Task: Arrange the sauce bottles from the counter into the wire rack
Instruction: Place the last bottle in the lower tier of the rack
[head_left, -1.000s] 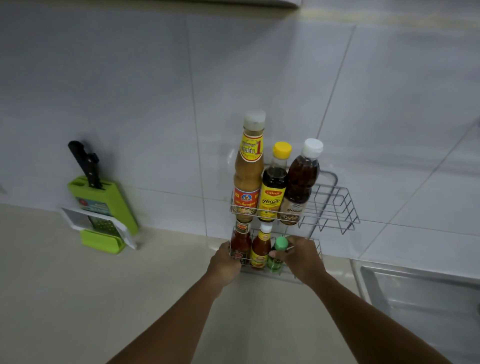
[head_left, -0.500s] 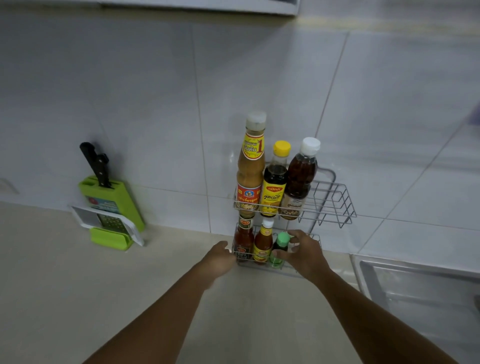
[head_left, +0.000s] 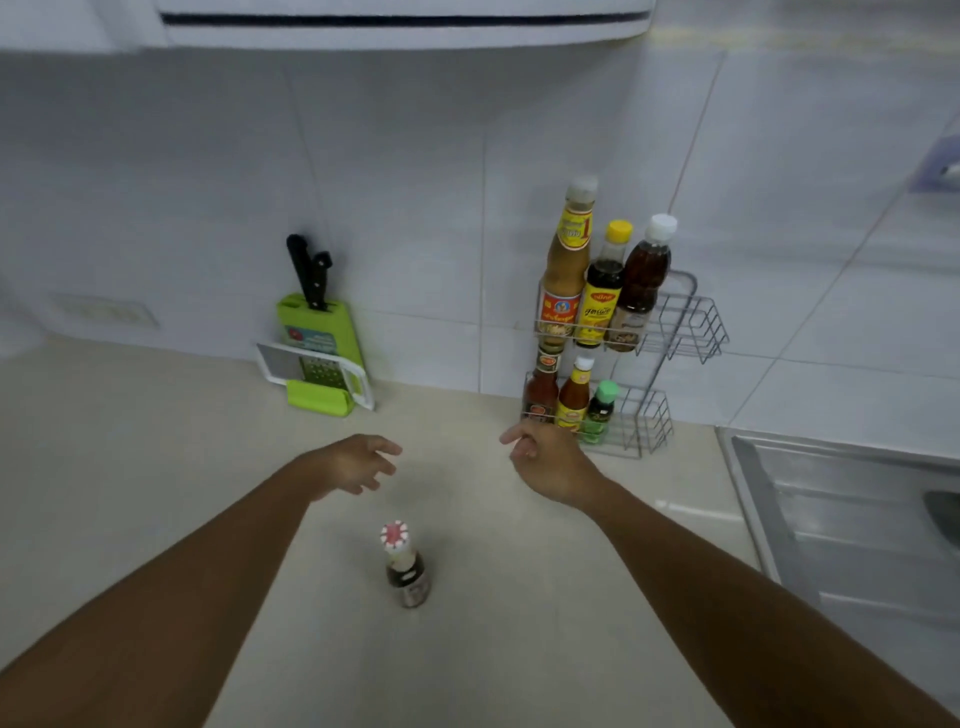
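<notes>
Dark sauce bottle (head_left: 407, 566): stood upright on counter (head_left: 156, 493), well short of wire rack (head_left: 649, 415), nearer the person than both hands; left hand (head_left: 358, 462), right hand (head_left: 550, 462) loosely spread, empty, about equally near

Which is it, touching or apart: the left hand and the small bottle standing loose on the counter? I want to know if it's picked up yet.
Apart. The head view shows bare counter between the left hand and the small bottle.

Sauce bottles: seven — three on the wire rack (head_left: 691, 322) upper tier, three on the lower, one loose bottle (head_left: 407, 569) on the tabletop (head_left: 156, 467). Knife block (head_left: 318, 332): one. Hands: two.
</notes>
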